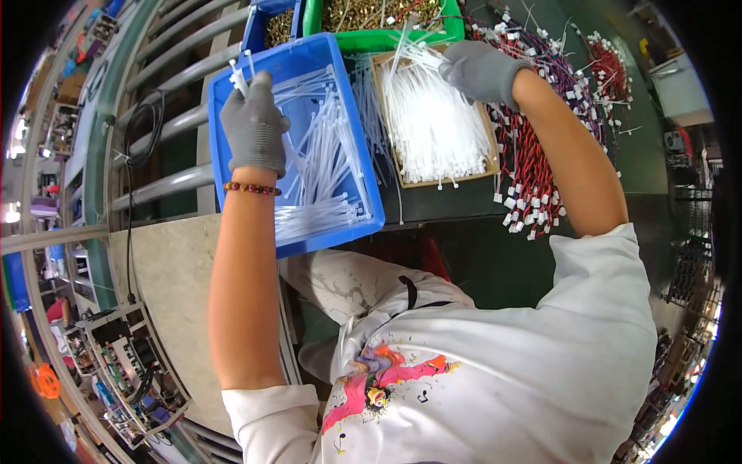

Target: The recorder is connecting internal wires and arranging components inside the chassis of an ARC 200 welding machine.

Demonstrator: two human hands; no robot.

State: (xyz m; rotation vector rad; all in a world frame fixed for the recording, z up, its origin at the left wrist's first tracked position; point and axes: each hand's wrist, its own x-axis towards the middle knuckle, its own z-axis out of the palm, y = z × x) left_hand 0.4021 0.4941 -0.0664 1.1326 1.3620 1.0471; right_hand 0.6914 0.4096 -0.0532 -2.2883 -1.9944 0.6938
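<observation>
My left hand (255, 127), in a grey knit glove, is over the far left of a blue plastic bin (355, 139). Its fingers are closed round a few white cable ties (239, 77), whose ends stick up past the fingertips. Loose cable ties (321, 151) lie spread in the bin below. At the far right corner of a shallow cardboard box (495, 147), my gloved right hand (479, 71) is closed on the edge of a bunch of cable ties (421, 52); its fingertips are partly hidden. The box is heaped with more white cable ties (437, 124).
Beyond stand a green bin (456, 27) of small brass-coloured parts and a smaller blue bin (251, 35). Red and black wire harnesses (533, 170) with white connectors hang at the right. Metal rollers (174, 120) and a black cable (130, 216) are on the left.
</observation>
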